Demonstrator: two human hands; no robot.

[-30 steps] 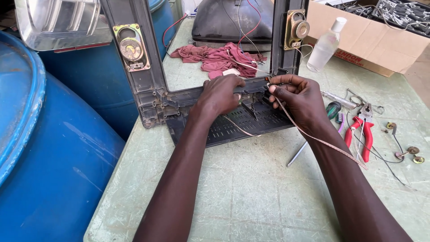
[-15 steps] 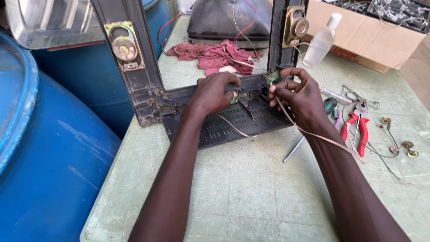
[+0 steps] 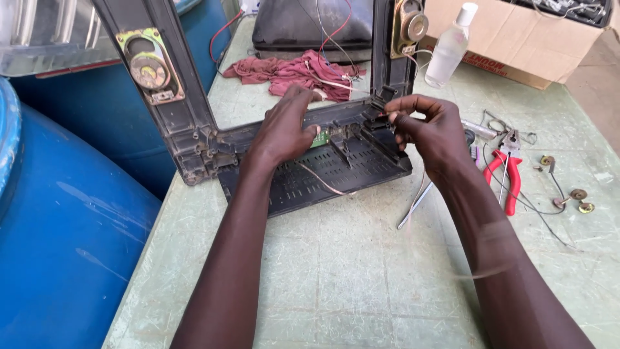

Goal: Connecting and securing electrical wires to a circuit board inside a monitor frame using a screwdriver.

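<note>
Now your view sits closer, so the big black plastic frame (image 3: 310, 165) fills the middle of the picture more than it did a moment ago. It lies on the pale green table (image 3: 361, 271), with its two side posts standing up toward the top. Each post holds a small round speaker: one at the upper left (image 3: 147, 64), one at the top middle (image 3: 411, 26).

Your left hand (image 3: 284, 129) has moved up a little. It lies flat on the back rail of the frame, fingers spread and pressing down, right beside a small green board (image 3: 321, 137).

Your right hand (image 3: 429, 129) has lifted away from the frame floor. Its finger and thumb pinch together at the inner right corner of the frame; I cannot tell what tiny part they hold. A thin brown wire (image 3: 320, 181) lies loose across the vented floor, so it looks like you have let go of it.

At the right, the red pliers (image 3: 507, 174) rest untouched. Behind the frame lie a red cloth (image 3: 290, 71) and a clear bottle (image 3: 449, 48).
</note>
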